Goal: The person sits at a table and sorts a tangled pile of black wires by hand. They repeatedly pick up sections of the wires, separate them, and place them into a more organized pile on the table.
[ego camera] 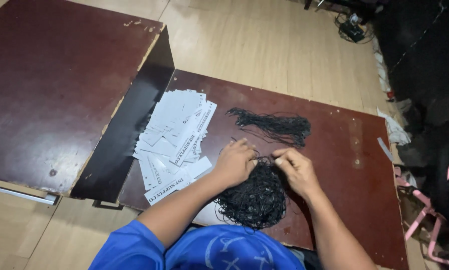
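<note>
**Layout of the boards, tags and cords**

A low board (pixel 334 165) lay on the floor (pixel 264 45) across the middle and right of the frame. A second, raised board (pixel 54 85) filled the upper left, its edge overhanging the low board's left end. On the low board, a heap of paper tags (pixel 177 137) sat at centre left, just beside the raised board. To the right of the tags, toward the top of the board, lay a small bundle of cords (pixel 274 126). Below it, at lower centre, lay a larger tangle of cords (pixel 254 200). The left hand (pixel 234 162) rested on the tangle's upper left edge, the right hand (pixel 297 170) on its upper right, fingertips nearly meeting. Clutter (pixel 424 200) lay off the board at the right edge.
</note>
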